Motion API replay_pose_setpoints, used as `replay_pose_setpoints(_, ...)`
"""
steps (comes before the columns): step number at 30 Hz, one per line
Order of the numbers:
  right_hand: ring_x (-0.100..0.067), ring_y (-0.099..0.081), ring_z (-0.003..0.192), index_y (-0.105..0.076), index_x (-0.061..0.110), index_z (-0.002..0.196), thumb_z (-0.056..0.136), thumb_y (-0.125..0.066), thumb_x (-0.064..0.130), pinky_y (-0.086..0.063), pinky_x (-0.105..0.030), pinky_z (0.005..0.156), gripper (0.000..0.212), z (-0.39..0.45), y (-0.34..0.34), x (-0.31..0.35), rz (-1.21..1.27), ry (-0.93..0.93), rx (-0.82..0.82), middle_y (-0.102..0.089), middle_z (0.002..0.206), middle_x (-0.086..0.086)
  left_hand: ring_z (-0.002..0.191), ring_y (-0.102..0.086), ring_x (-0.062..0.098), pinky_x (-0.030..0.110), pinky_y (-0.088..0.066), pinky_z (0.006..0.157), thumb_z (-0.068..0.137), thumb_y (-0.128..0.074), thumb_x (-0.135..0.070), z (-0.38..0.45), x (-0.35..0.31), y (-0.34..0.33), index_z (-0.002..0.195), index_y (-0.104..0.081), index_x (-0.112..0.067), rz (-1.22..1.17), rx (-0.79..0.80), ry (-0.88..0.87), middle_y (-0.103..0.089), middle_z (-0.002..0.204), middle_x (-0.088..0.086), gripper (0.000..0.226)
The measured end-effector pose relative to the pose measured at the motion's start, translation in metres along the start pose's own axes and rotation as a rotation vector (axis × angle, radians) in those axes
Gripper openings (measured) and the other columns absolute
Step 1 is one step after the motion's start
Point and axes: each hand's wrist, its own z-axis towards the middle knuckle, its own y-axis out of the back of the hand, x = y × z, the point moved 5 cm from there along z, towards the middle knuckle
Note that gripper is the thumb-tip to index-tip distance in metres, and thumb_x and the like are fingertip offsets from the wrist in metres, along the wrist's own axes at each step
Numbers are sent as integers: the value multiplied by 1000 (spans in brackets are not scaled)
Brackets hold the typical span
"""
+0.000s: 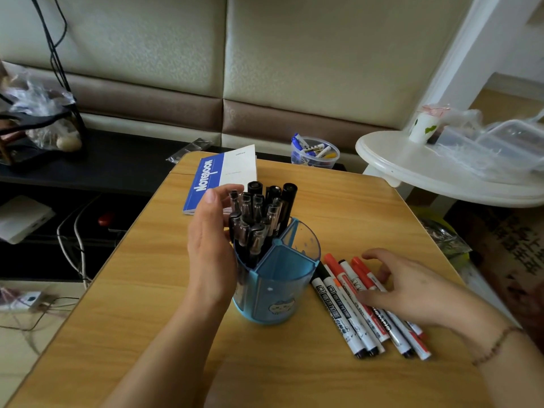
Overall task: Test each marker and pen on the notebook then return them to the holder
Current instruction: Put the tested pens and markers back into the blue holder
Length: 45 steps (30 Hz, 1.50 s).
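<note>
A blue pen holder (pixel 278 293) with compartments stands mid-table, its left compartment packed with several black pens (pixel 259 213). My left hand (pixel 210 248) lies against the holder's left side, fingers straight beside the pen tops. To the holder's right, several black and red whiteboard markers (pixel 350 307) lie in a row on the table. My right hand (pixel 412 287) rests on those markers with relaxed fingers, covering their middle. A closed blue and white notebook (pixel 223 175) lies at the table's far edge behind the holder.
The wooden table (pixel 147 304) drops off at left to a floor with cables. A clear tub of blue markers (pixel 315 153) sits beyond the far edge. A white round table (pixel 426 163) with plastic boxes and a cup stands at right. A dark shelf runs along the left.
</note>
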Motion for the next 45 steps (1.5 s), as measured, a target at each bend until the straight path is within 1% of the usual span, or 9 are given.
replay_pose_setpoints(7, -7, -56, 103, -30, 31, 145, 63, -74, 65, -53, -25, 85, 99, -1, -8, 2, 30, -12, -20, -52, 132, 8, 108, -61, 36, 65, -45, 92, 86, -33, -68, 1, 2, 1, 102, -67, -31, 1, 5, -3, -66, 111, 15, 53)
replay_pose_setpoints(10, 0, -56, 87, -41, 27, 138, 70, -73, 59, -48, -18, 68, 81, -2, -12, -3, 42, -15, -60, -56, 112, 13, 109, -61, 36, 65, -44, 93, 86, -34, -68, 1, 3, 1, 102, -67, -31, 1, 1, -3, -67, 110, 14, 53)
replay_pose_setpoints(15, -8, -58, 83, -56, 23, 110, 82, -67, 52, -52, -30, 74, 42, -8, -18, -9, 88, -15, -233, -62, 96, 9, 106, -62, 36, 65, -44, 94, 86, -35, -67, 1, 3, 1, 101, -68, -29, -14, 4, -9, -68, 107, 13, 52)
replay_pose_setpoints(18, -6, -57, 73, -51, 27, 96, 84, -67, 46, -47, -25, 59, 27, -13, -19, -5, 77, 15, -314, -58, 83, 11, 106, -63, 35, 64, -44, 94, 86, -34, -67, 1, 3, 1, 102, -67, -28, -10, -1, -6, -68, 107, 13, 54)
replay_pose_setpoints(23, -3, -52, 69, -48, 32, 86, 89, -59, 37, -50, -30, 62, 13, -16, -25, 4, -76, 136, -353, -44, 90, 15, 108, -61, 36, 65, -44, 93, 87, -33, -68, 2, 3, 1, 103, -67, -29, 2, 5, -6, -67, 110, 14, 55)
replay_pose_setpoints(30, -7, -58, 70, -57, 25, 90, 90, -59, 43, -52, -28, 63, 18, -11, -25, 6, -54, 133, -282, -37, 104, 17, 109, -62, 34, 65, -44, 95, 87, -33, -68, 2, 4, 1, 102, -67, -30, -4, 18, -12, -68, 110, 12, 53)
replay_pose_setpoints(37, -6, -43, 42, -56, 16, 68, 82, -69, 25, -34, -18, 41, 21, -9, 2, -1, 252, 97, -381, -49, 56, 3, 106, -64, 31, 63, -46, 94, 88, -32, -66, 2, 3, 0, 101, -69, -31, -9, 25, -10, -70, 108, 9, 53)
replay_pose_setpoints(41, -7, -40, 42, -63, 11, 84, 77, -74, 19, -35, -21, 44, 15, -4, 2, 0, 295, 79, -260, -49, 60, 0, 107, -64, 31, 63, -44, 96, 87, -33, -67, 3, 4, 0, 102, -69, -29, 3, 19, -7, -70, 108, 9, 54)
replay_pose_setpoints(45, -10, -49, 46, -62, 11, 73, 71, -81, 31, -41, -24, 46, 28, 0, -6, 14, 181, 82, -140, -60, 60, -5, 106, -64, 31, 62, -45, 95, 88, -32, -66, 2, 2, -1, 96, -70, -36, -1, 25, -19, -71, 105, 9, 49)
